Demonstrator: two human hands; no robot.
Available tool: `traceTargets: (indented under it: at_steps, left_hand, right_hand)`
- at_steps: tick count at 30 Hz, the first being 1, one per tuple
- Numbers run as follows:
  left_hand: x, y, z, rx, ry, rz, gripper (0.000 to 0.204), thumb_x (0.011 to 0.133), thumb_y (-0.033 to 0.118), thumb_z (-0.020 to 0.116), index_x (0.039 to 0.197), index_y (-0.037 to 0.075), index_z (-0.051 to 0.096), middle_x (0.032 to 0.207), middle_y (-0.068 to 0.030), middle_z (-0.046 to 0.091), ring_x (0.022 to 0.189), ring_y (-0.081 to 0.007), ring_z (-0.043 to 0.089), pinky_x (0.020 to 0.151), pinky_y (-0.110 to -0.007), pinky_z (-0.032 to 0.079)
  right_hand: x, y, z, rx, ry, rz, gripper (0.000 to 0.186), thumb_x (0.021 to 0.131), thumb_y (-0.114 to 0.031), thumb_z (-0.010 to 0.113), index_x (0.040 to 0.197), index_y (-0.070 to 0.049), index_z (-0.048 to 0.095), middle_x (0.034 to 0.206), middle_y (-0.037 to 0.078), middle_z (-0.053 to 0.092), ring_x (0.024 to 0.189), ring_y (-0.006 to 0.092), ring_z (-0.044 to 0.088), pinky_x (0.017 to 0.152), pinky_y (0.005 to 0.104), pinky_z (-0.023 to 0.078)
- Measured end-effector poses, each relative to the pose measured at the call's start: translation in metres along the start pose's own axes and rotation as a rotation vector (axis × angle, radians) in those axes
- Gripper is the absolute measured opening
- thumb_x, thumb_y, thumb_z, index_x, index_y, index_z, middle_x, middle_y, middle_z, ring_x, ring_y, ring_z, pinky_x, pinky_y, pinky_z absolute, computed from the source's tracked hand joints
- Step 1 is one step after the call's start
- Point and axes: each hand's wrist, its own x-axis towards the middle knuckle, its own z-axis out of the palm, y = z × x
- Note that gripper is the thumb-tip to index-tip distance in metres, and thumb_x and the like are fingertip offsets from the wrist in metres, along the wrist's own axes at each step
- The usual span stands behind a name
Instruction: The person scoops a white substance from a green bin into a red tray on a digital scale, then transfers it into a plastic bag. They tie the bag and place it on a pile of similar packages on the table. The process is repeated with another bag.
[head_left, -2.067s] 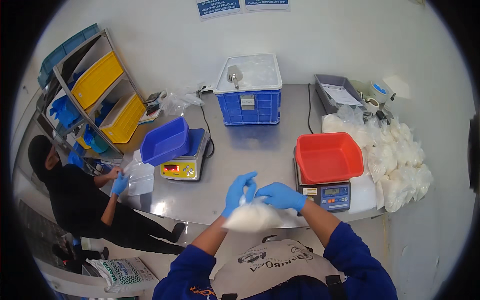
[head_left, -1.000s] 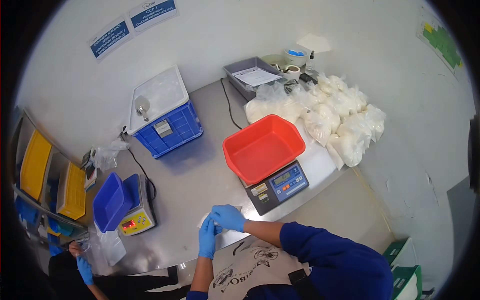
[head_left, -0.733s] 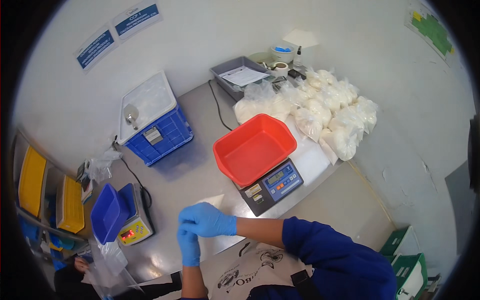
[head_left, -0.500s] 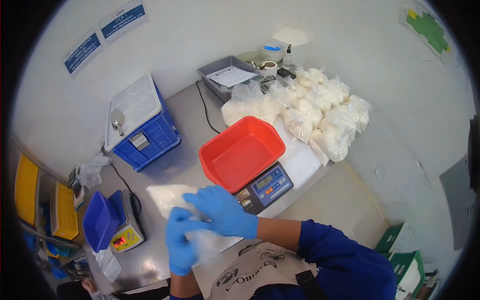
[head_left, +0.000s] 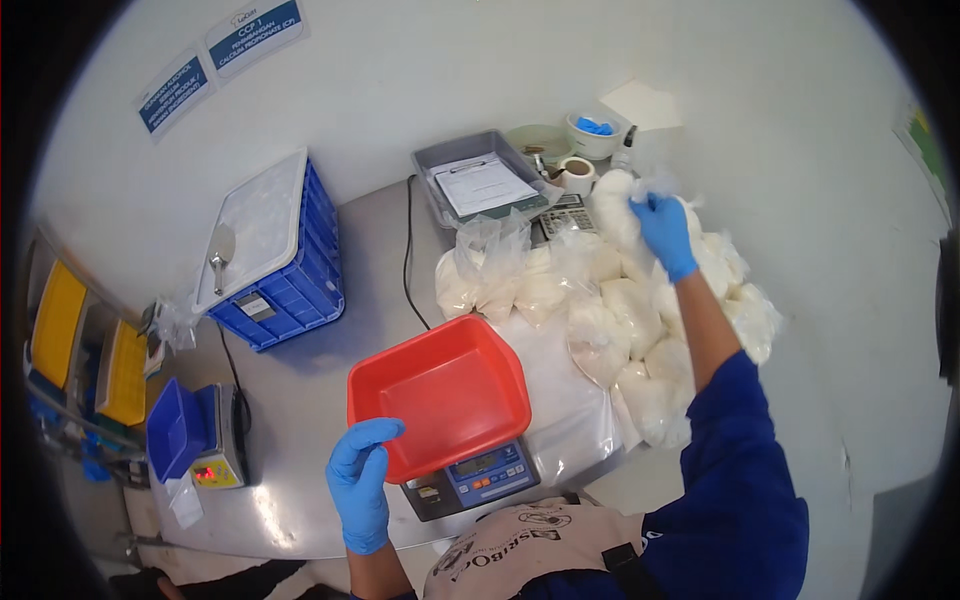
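My right hand [head_left: 664, 235], in a blue glove, reaches to the far right and pinches the gathered neck of a plastic bag of white powder [head_left: 617, 212]. That bag is at the back of a pile of similar knotted powder bags [head_left: 628, 315]. At the near side, my gloved left hand [head_left: 360, 488] holds nothing, with thumb and fingers apart and curved. It is beside the near left corner of a red plastic basin [head_left: 450, 385]; whether it touches the rim I cannot tell. The basin rests on a digital scale [head_left: 490, 474] and looks bare inside.
A blue crate [head_left: 290, 270] with a white lid bears a metal scoop [head_left: 220, 255]. Left, a purple tray [head_left: 175, 428] sits on a yellow scale [head_left: 222, 465]. Behind are a grey tray [head_left: 430, 165] with a clipboard, a calculator [head_left: 567, 215], tape and a bowl [head_left: 592, 140]. A cable [head_left: 408, 260] crosses the table.
My right hand has moved from the near middle to the far right with the powder bag, onto the pile. My left hand has let go of the bag. The view has shifted.
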Motion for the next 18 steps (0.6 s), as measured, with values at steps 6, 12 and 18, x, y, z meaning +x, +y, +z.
traceTargets:
  at_steps: [6,12,18]
  left_hand:
    - [0.034,-0.004,0.052,0.036,0.045,-0.127,0.030,0.087,-0.004,0.051,0.114,-0.002,0.063,0.113,-0.0122,0.064,0.104,-0.0218,0.063,0.097,-0.035,0.046]
    - [0.110,-0.026,0.099,0.012,0.053,-0.248,0.036,0.092,0.008,0.057,0.127,-0.001,0.055,0.124,-0.0130,0.058,0.114,-0.0225,0.057,0.101,-0.033,0.043]
    - [0.222,-0.131,0.167,0.815,0.313,-0.135,0.075,0.088,0.033,0.066,0.146,-0.001,0.033,0.138,-0.0248,0.048,0.126,-0.0263,0.050,0.104,-0.033,0.039]
  right_hand:
    - [0.070,0.184,0.054,-0.317,-0.251,0.036,0.031,0.085,-0.025,0.061,0.102,-0.001,0.069,0.099,0.023,0.068,0.092,0.0387,0.065,0.082,0.0446,0.049]
    - [0.044,0.252,0.071,-0.298,-0.284,0.069,0.042,0.084,-0.026,0.062,0.119,-0.002,0.063,0.111,0.021,0.066,0.100,0.0352,0.063,0.093,0.0418,0.048]
    - [0.010,0.203,-0.002,-0.043,-0.090,-0.080,0.041,0.082,-0.021,0.070,0.118,-0.003,0.062,0.110,0.017,0.063,0.103,0.0321,0.061,0.091,0.0403,0.048]
